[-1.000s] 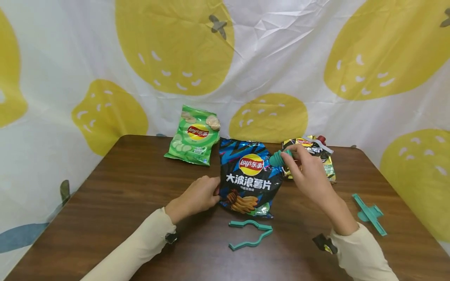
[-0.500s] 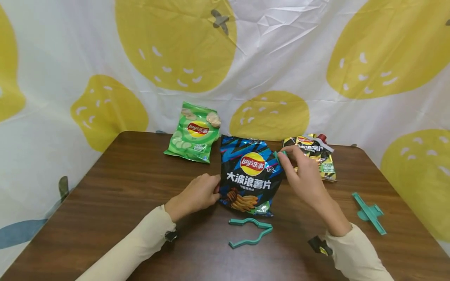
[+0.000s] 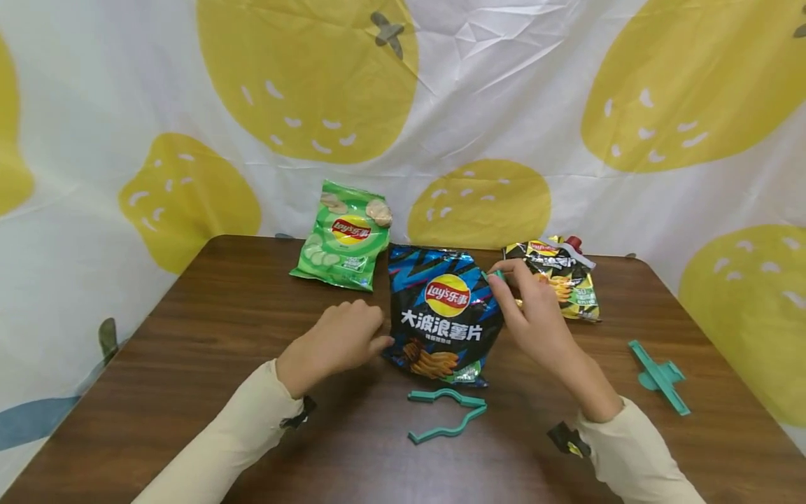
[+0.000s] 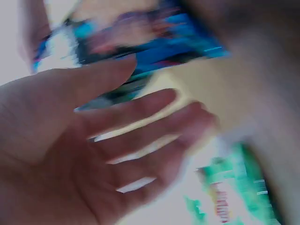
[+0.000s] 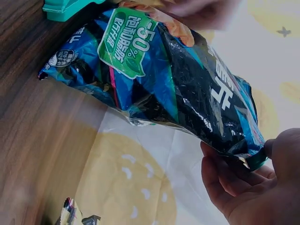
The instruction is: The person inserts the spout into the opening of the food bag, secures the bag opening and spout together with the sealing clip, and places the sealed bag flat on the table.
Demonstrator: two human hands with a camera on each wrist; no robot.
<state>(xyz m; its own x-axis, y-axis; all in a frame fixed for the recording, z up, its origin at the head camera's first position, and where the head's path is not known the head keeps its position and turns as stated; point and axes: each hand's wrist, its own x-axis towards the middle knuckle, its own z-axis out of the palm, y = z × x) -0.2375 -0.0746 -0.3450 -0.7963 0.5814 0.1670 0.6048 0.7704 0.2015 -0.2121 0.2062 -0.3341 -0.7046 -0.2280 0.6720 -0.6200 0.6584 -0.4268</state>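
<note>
Clearly, the blue-and-black chip bag (image 3: 443, 318) is a plump pillow of thin, glossy film, creased along its sides and pressed flat at the seams. It stands on the table (image 3: 220, 336), whose dark top shows wood grain. The right hand (image 3: 538, 315) pinches a small green piece (image 3: 495, 275) between thumb and fingers at the bag's upper right corner. The left hand (image 3: 334, 343) is loose beside the bag's left side, its fingers relaxed and slightly spread; the left wrist view is blurred, so whether its thumb touches the film is hard to say.

Just in front of the bag's bottom edge lies a stiff green clip (image 3: 482, 406), its two wavy arms spread in a V. Bare wood opens to the left of the bag and between the right forearm and a cross-shaped clip (image 3: 660, 378) near the table's right edge. Behind, a shiny green bag (image 3: 346, 245) leans at the back edge, near the cloth (image 3: 478, 42) printed with lemons. Beyond the right hand, a crumpled yellow-and-black bag (image 3: 563, 283) carries a pale strip (image 3: 582, 259) with a red cap (image 3: 574, 243).
</note>
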